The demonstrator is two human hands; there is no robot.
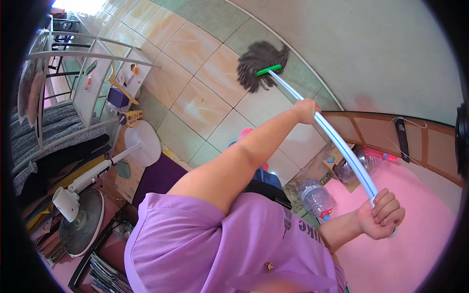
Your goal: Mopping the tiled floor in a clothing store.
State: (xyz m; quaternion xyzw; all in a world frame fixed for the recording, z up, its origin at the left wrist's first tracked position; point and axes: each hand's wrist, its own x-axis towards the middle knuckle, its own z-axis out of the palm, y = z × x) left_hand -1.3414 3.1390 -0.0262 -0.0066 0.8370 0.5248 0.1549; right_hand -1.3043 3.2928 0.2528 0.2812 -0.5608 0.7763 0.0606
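My left hand (307, 111) grips the white-and-blue striped mop handle (339, 146) partway along its length, with that arm stretched forward. Near the handle's top end, my right hand (381, 216) is closed around it by my side. The green clamp (269, 70) joins the handle to a dark grey string mop head (253, 60). Its strands lie spread on the tiled floor (205, 99), close to the foot of the wall (351, 44). Part of my feet and the floor below is hidden behind my left arm.
Large clear plastic bottles (316, 196) stand on a pink surface (399, 219) at right, beside a wood-framed panel (377, 130). On the left are a tilted standing fan (82, 221), its white round base (143, 143), a white rack (91, 55) and stacked clothes (55, 124).
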